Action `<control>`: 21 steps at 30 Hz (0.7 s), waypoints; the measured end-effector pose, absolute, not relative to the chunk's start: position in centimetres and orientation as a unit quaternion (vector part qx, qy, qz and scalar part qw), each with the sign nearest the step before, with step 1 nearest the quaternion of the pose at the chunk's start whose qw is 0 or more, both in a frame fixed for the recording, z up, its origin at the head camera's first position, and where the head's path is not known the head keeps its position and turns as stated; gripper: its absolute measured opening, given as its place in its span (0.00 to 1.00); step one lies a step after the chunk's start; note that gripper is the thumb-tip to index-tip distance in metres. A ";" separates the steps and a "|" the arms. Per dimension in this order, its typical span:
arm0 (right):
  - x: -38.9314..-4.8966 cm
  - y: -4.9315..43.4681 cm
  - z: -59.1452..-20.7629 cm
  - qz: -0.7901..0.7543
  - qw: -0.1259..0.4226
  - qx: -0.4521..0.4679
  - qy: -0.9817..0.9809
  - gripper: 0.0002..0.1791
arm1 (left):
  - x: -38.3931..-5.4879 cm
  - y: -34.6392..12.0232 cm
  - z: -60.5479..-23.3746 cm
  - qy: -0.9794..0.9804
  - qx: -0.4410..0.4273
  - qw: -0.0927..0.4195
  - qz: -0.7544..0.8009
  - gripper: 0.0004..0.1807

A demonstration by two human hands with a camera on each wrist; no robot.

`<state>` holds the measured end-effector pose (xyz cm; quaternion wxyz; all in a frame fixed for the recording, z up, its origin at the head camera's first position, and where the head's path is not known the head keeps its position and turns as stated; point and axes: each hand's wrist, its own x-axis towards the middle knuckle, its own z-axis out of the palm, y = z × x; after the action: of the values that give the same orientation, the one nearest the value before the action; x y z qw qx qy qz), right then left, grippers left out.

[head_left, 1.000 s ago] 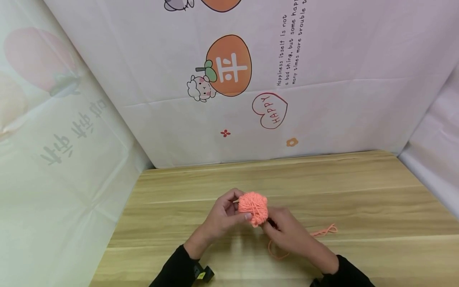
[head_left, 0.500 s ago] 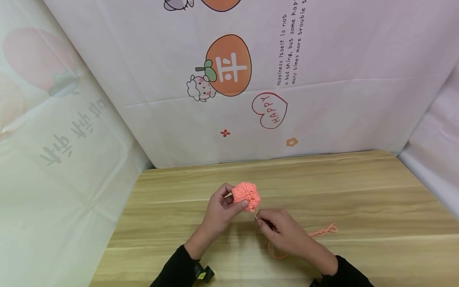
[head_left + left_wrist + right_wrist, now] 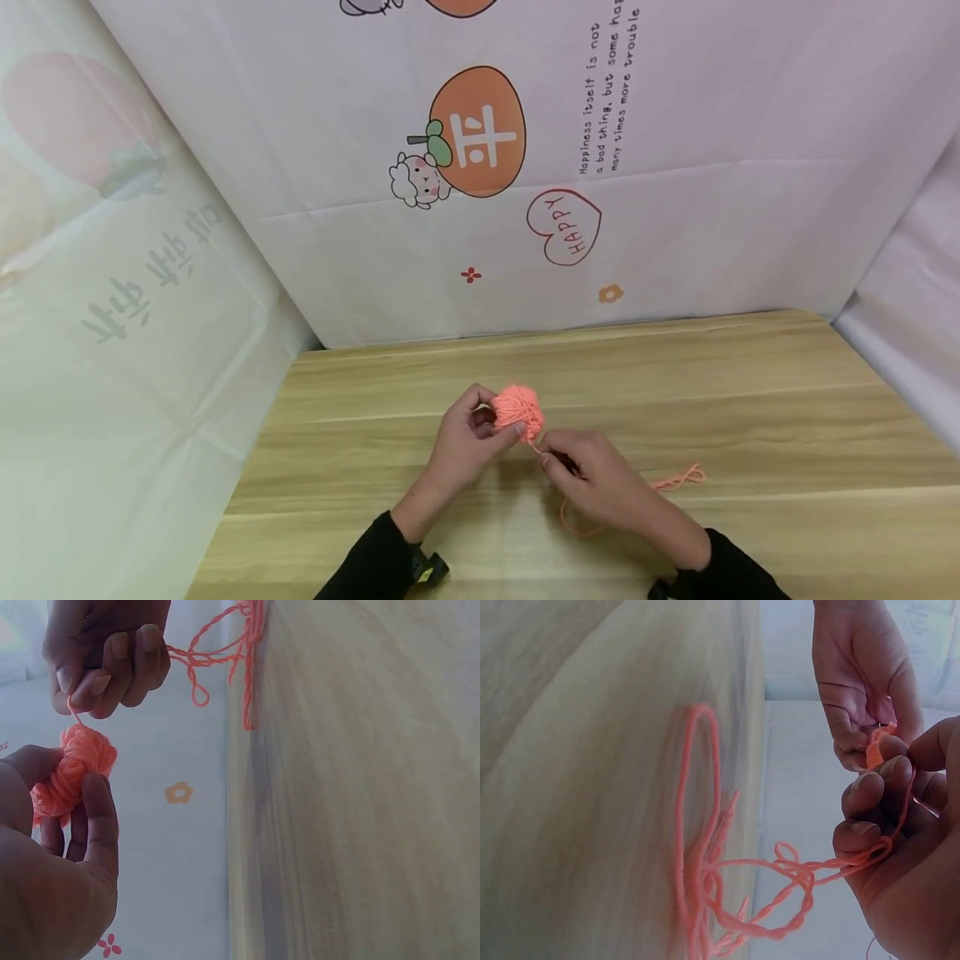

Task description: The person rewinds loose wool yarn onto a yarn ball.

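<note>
A small coral ball of yarn (image 3: 517,408) is held above the table by my left hand (image 3: 465,442), thumb on the near side and fingers behind. Just right of it, my right hand (image 3: 600,479) pinches the yarn strand (image 3: 73,711) that leaves the ball, and the short stretch between looks taut. In the right wrist view, more of the strand (image 3: 847,862) passes under the curled fingers of that hand. Loose, twisted loops of yarn (image 3: 697,862) hang down from there and lie on the table.
The wood-grain table (image 3: 360,425) is bounded at the back by a white printed cloth (image 3: 375,275). Other cloths hang at the left (image 3: 150,400) and right (image 3: 907,333). A small black device (image 3: 431,569) sits at the left wrist.
The ball moved left and up from the right hand, then shifted slightly right again. A short strand between ball and right hand has come into view. Both hands keep their holds.
</note>
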<state>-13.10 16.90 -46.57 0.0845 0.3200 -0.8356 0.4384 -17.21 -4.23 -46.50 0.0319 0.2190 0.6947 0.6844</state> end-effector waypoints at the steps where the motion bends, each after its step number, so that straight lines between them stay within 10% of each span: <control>1: -13.1 16.9 -46.5 0.439 0.083 0.320 -0.836 0.15 | -17.1 -4.2 -46.3 0.698 0.222 0.032 0.680 0.17; 21: -13.5 17.9 -46.0 0.438 0.094 0.307 -0.840 0.14 | -16.6 -3.7 -46.2 0.752 0.288 0.067 0.589 0.22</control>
<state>-13.46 17.95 -45.98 0.0944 0.3074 -0.8397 0.4376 -16.59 -3.66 -46.20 0.0671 0.2879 0.7518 0.5893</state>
